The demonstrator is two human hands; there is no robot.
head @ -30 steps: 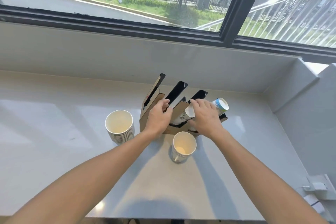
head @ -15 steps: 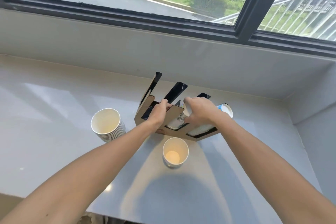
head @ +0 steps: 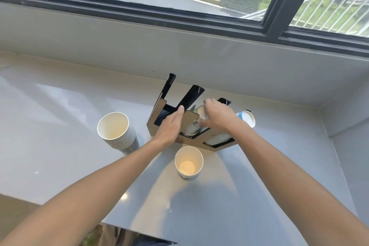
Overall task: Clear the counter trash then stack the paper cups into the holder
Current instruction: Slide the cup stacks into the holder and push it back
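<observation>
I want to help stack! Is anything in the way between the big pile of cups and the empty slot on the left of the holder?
Nothing visible blocks it. The cup stack stands just left of the holder, bare counter between them. The left hand rests on the holder beside that slot, so it may need moving.

A pale grey worktop [head: 60,126] meets a plain light wall [head: 139,52] at the far side. Above, a black-framed window [head: 279,6] shows a sunlit road, grass and white railings. Daylight glares on the worktop's left.
</observation>
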